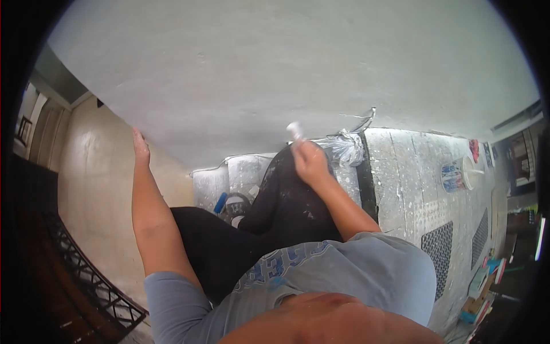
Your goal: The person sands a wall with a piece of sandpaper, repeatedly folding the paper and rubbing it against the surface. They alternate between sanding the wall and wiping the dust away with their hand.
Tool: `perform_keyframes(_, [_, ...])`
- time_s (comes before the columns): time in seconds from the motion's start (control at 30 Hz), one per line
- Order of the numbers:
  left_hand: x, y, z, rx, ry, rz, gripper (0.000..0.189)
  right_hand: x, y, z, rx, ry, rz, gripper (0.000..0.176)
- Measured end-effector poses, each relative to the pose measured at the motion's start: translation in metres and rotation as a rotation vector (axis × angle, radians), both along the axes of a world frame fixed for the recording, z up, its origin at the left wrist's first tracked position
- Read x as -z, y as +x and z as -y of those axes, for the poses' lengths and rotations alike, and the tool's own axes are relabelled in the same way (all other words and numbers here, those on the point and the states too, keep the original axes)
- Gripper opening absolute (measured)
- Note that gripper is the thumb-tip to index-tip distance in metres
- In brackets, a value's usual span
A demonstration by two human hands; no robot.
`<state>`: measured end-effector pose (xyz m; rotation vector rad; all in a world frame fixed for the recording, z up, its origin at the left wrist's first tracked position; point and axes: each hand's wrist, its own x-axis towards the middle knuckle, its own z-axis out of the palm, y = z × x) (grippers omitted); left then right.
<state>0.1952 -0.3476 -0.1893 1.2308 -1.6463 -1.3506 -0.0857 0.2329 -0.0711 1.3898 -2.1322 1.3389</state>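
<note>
My right hand (311, 163) is closed around a small white paintbrush-like tool (294, 131), blurred, with its white end toward the wall (286, 69). That hand is above my bent knee in black, paint-specked trousers. My left hand (141, 148) is stretched out at the wall's left edge, fingers extended and seen from the side, holding nothing. A crumpled clear plastic bag (347, 149) lies near my right hand, at the foot of the wall.
A paint-streaked bucket (455, 175) stands on the spattered grey floor (395, 189) at right, near dark mats (437, 252). By my shoe (237, 206) lies a blue object (221, 203). A raised step edge (366, 183) runs beside my right leg. Dark lattice railing (94, 278) is at lower left.
</note>
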Motion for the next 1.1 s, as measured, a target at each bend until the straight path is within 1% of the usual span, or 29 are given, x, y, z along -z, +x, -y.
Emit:
perform_keyframes(0.03, [-0.013,-0.011,-0.020,-0.030,0.008,-0.082,0.088,-0.005,-0.020,-0.001,0.114,0.023,-0.039,0.024])
perform_keyframes(0.07, [-0.040,-0.025,-0.056,-0.061,0.019,-0.160,0.085,-0.018,-0.039,0.000,0.182,-0.013,-0.086,0.030])
perform_keyframes(0.1, [-0.057,-0.033,-0.082,-0.092,0.030,-0.236,0.082,-0.031,-0.057,0.002,0.249,-0.048,-0.132,0.037])
perform_keyframes(0.17, [-0.055,-0.029,-0.078,-0.067,-0.005,-0.142,0.081,-0.045,-0.096,0.010,0.339,-0.198,-0.240,0.045])
perform_keyframes(0.27, [-0.043,-0.018,-0.058,-0.010,-0.062,-0.015,0.081,-0.066,-0.127,0.015,0.479,-0.228,-0.291,0.045])
perform_keyframes(0.37, [-0.024,-0.007,-0.036,0.066,-0.121,0.064,0.084,-0.060,-0.149,0.018,0.517,-0.229,-0.421,0.045])
perform_keyframes(0.5, [0.021,0.004,0.009,0.093,-0.198,0.155,0.082,-0.059,-0.144,0.015,0.562,-0.249,-0.346,0.045])
perform_keyframes(0.57, [0.036,0.007,0.032,0.088,-0.193,0.177,0.083,-0.056,-0.146,0.005,0.608,-0.264,-0.272,0.045])
perform_keyframes(0.6, [0.039,0.007,0.036,0.084,-0.192,0.189,0.084,-0.058,-0.146,-0.003,0.628,-0.233,-0.234,0.045])
perform_keyframes(0.67, [0.034,0.001,0.022,-0.019,-0.219,0.160,0.081,-0.062,-0.146,-0.017,0.665,-0.174,-0.155,0.047])
perform_keyframes(0.7, [0.028,-0.003,0.011,-0.071,-0.233,0.144,0.080,-0.061,-0.153,-0.023,0.653,-0.188,-0.198,0.046])
perform_keyframes(0.77, [-0.012,-0.007,-0.020,0.020,-0.108,0.150,0.091,-0.053,-0.174,-0.034,0.629,-0.213,-0.286,0.046])
perform_keyframes(0.8, [-0.024,-0.007,-0.031,0.063,-0.043,0.157,0.097,-0.057,-0.177,-0.040,0.641,-0.225,-0.271,0.045])
perform_keyframes(0.87, [0.002,-0.001,-0.003,0.077,-0.108,0.168,0.093,-0.071,-0.179,-0.050,0.655,-0.247,-0.240,0.043])
perform_keyframes(0.9, [0.011,0.004,0.009,0.082,-0.141,0.177,0.091,-0.074,-0.180,-0.055,0.680,-0.259,-0.185,0.041])
perform_keyframes(0.97, [0.011,0.006,0.012,0.094,-0.135,0.157,0.086,-0.076,-0.184,-0.065,0.730,-0.287,-0.075,0.039])
perform_keyframes(1.07, [0.007,0.002,0.006,0.074,-0.174,0.155,0.079,-0.051,-0.207,-0.085,0.751,-0.264,-0.136,0.040])
perform_keyframes(1.1, [0.004,0.000,0.002,0.059,-0.195,0.159,0.077,-0.054,-0.203,-0.089,0.743,-0.291,-0.090,0.040])
